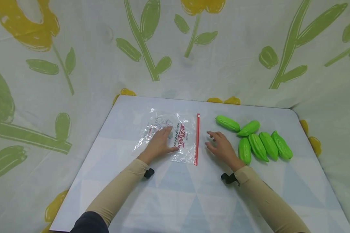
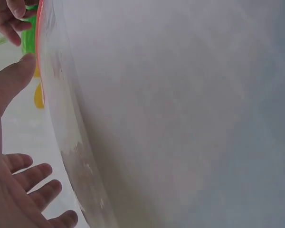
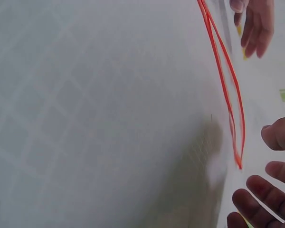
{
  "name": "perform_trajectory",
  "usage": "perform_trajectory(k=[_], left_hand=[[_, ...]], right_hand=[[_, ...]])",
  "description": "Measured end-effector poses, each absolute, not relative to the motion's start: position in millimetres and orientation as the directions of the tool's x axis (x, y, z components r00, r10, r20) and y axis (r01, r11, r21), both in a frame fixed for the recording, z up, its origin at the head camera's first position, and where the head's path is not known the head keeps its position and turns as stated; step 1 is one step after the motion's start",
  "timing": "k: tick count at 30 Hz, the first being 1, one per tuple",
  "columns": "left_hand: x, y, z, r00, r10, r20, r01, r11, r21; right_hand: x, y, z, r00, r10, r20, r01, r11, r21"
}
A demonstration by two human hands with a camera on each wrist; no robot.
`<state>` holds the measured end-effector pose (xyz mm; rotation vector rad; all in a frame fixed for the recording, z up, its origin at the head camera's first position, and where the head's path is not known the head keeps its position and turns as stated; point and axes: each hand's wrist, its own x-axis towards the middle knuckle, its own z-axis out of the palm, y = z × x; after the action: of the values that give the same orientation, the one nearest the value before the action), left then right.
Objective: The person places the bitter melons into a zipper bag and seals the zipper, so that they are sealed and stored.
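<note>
A clear plastic zip bag point(image 1: 188, 155) with red and black print lies flat on the table, its red zip edge point(image 1: 197, 139) facing right. In the right wrist view that red edge point(image 3: 228, 90) shows two strips standing slightly apart. Over the bag hovers the left hand point(image 1: 160, 142), thumb and fingers spread, holding nothing; whether it touches the plastic I cannot tell. Just right of the zip edge, the right hand point(image 1: 221, 149) is held with loosely bent fingers and nothing in them. Several bright green bumpy vegetables, like bitter melons point(image 1: 257, 147), lie beside the right hand.
The pale table point(image 1: 178, 197) has a blue triangle pattern. Behind and beside it hangs a white cloth point(image 1: 236, 64) printed with yellow flowers and green leaves. Small dark wrist cameras point(image 1: 228, 178) sit under both forearms.
</note>
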<state>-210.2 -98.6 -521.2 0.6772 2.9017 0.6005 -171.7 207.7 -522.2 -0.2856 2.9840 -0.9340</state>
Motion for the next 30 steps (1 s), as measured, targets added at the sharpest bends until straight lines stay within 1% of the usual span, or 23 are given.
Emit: perform_trajectory(k=[11,18,24,30], left_hand=[[-210,-89,-525,-0.884,0.461,-0.078,0.374,0.798,0.473],[-208,-90,-524,-0.876,0.444,-0.187,0.314,0.821,0.478],[-209,-89,-524,-0.879,0.441,-0.181,0.323,0.830,0.455],[-209,-87,-524,-0.895,0.404,-0.188,0.278,0.836,0.473]], right_hand=[[-178,199,-527,-0.986,-0.165,0.022,-0.147,0.797,-0.586],[-180,197,-529,-0.983,-0.177,0.053,-0.174,0.790,-0.588],[-182,196,-530,-0.984,-0.172,0.044,-0.166,0.799,-0.579],[-185,194,-530,-0.988,-0.156,0.010,-0.133,0.802,-0.583]])
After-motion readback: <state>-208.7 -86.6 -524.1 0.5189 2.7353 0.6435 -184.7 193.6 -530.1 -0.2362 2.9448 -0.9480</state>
